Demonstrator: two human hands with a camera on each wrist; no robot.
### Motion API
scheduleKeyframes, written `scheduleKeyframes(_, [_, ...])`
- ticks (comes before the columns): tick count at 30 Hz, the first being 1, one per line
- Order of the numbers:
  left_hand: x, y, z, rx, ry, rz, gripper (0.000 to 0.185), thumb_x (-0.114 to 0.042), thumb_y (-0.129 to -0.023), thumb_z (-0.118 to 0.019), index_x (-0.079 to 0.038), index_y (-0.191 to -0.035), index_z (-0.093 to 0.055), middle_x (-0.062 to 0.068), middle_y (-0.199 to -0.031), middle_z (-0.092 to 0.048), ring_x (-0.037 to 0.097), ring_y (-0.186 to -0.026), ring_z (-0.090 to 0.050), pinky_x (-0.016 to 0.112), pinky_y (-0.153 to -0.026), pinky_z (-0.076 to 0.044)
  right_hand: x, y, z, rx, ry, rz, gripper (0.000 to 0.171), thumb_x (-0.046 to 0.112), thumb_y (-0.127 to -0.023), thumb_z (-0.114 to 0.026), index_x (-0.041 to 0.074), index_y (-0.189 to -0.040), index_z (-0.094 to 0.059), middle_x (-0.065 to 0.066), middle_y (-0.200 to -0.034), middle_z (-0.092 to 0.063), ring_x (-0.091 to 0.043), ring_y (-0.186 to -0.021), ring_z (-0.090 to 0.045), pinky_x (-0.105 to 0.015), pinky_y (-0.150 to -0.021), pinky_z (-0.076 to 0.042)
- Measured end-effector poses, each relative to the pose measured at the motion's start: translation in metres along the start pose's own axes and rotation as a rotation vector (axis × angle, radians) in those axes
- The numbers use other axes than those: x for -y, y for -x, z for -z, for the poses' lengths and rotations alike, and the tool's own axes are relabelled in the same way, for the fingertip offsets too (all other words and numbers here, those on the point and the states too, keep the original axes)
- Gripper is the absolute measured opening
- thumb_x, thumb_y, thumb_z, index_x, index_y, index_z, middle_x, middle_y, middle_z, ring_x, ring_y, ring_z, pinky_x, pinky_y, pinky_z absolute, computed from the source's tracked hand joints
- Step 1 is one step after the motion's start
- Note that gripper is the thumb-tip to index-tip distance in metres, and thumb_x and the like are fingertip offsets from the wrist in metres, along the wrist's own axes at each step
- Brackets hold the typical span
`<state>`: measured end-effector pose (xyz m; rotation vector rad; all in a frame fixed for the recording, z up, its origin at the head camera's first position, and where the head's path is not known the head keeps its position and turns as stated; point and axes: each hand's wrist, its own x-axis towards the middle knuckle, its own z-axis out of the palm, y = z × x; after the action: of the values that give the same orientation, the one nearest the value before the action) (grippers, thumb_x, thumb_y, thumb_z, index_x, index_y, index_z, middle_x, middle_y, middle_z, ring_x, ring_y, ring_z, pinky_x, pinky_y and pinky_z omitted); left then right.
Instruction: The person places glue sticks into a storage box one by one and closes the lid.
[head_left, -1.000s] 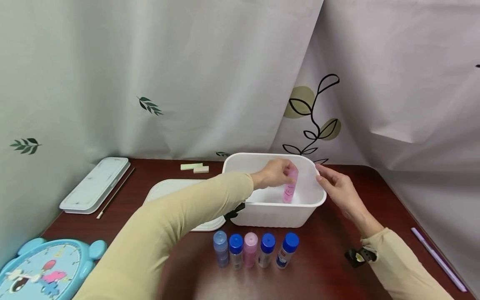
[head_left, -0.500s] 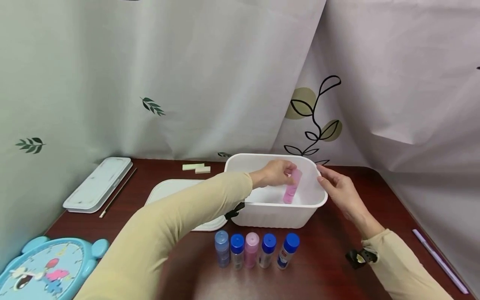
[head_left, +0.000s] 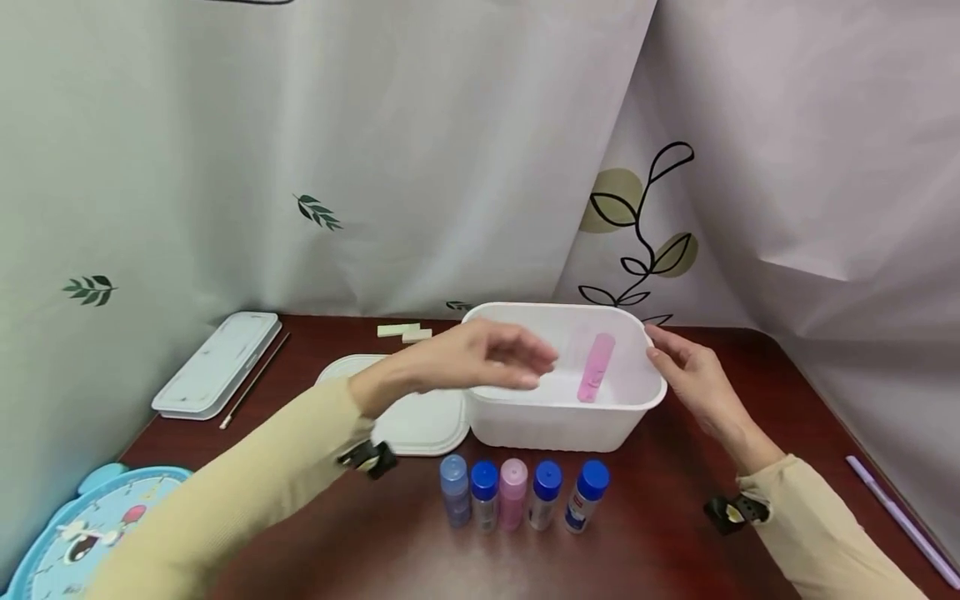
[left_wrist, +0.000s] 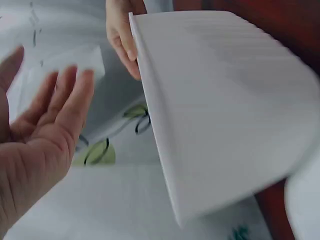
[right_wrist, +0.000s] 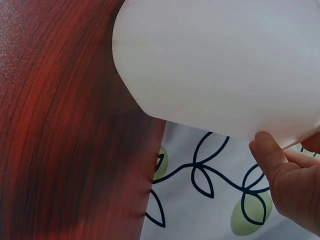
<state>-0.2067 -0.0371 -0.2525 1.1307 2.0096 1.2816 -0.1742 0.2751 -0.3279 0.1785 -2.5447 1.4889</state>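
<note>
"Pink translucent cylindrical plastic tube [head_left: 597,367]: resting where?"

"Slanting inside the white rectangular plastic bin [head_left: 555,429], near the right end; not telling from here whether leaning on a wall or lying flat."

"Expecting what in handling?"

"Guessing light, fairly stiff, smooth enough for slipping, hardly fragile. Favouring a pinch around the far end, away from the near wall."

"Seeing what of the hands?"

"Finding the left hand [head_left: 480,358] hovering over the bin's left part, fingers loosely spread, holding nothing; the right hand [head_left: 693,375] touching the rim at the right end, fingers nearly straight."

"Spotting other contents?"

"Seeing only the tube, with the left hand hiding part of the interior."

"And looking outward?"

"Noting five small capped plastic cylinders [head_left: 513,496] standing in a row before the bin, a flat white plastic lid [head_left: 420,425] lying just left, and, farther left, a slim white plastic box [head_left: 219,367] hiding any contents."
</note>
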Motion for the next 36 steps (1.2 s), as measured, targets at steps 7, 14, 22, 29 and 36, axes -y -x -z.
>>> scheduleKeyframes(7, [0.039,0.065,-0.008,0.027,0.122,0.068,0.041,-0.011,-0.082,-0.072,0.002,-0.117,-0.055,0.019,-0.116,-0.059,0.033,-0.113,-0.054,0.029,-0.093,-0.05,-0.001,-0.001,0.002,0.003,0.005,0.008,0.05,0.02,-0.099,-0.049,-0.007,-0.139,-0.038,-0.03,-0.134,-0.046,0.011,-0.096,-0.053,-0.009,-0.078,-0.048])
scheduleKeyframes(14, [0.068,0.083,-0.022,0.082,0.202,0.094,0.041,-0.008,-0.08,-0.074,0.004,-0.113,-0.054,0.01,-0.108,-0.058,0.021,-0.104,-0.054,0.028,-0.094,-0.049,-0.001,-0.001,0.002,-0.002,0.014,0.012,0.049,0.018,-0.099,-0.049,-0.008,-0.138,-0.038,-0.032,-0.134,-0.046,0.011,-0.095,-0.053,-0.007,-0.077,-0.047])
scheduleKeyframes(22, [0.074,0.087,-0.023,0.061,0.191,0.021,0.029,-0.005,-0.082,-0.07,0.004,-0.107,-0.057,0.003,-0.097,-0.062,0.01,-0.093,-0.06,0.029,-0.085,-0.054,-0.001,-0.002,0.001,0.003,0.034,0.002,0.049,0.018,-0.099,-0.049,-0.007,-0.139,-0.038,-0.029,-0.136,-0.045,0.003,-0.101,-0.055,-0.008,-0.079,-0.047])
scheduleKeyframes(29, [0.028,0.079,0.015,-0.142,0.086,-0.045,0.03,-0.008,-0.087,-0.067,0.002,-0.113,-0.057,0.006,-0.095,-0.063,0.016,-0.088,-0.06,0.034,-0.081,-0.054,0.001,-0.001,0.002,0.01,0.021,-0.003,0.05,0.02,-0.099,-0.049,-0.006,-0.14,-0.037,-0.03,-0.136,-0.045,0.001,-0.102,-0.056,-0.008,-0.079,-0.047])
scheduleKeyframes(36, [-0.013,0.029,0.031,-0.396,0.135,-0.03,0.033,-0.002,-0.088,-0.062,0.004,-0.119,-0.054,0.008,-0.095,-0.061,0.015,-0.086,-0.061,0.036,-0.085,-0.054,0.0,0.0,0.001,0.001,0.026,0.0,0.049,0.019,-0.099,-0.048,-0.007,-0.139,-0.038,-0.03,-0.134,-0.046,0.01,-0.096,-0.053,-0.008,-0.078,-0.047])
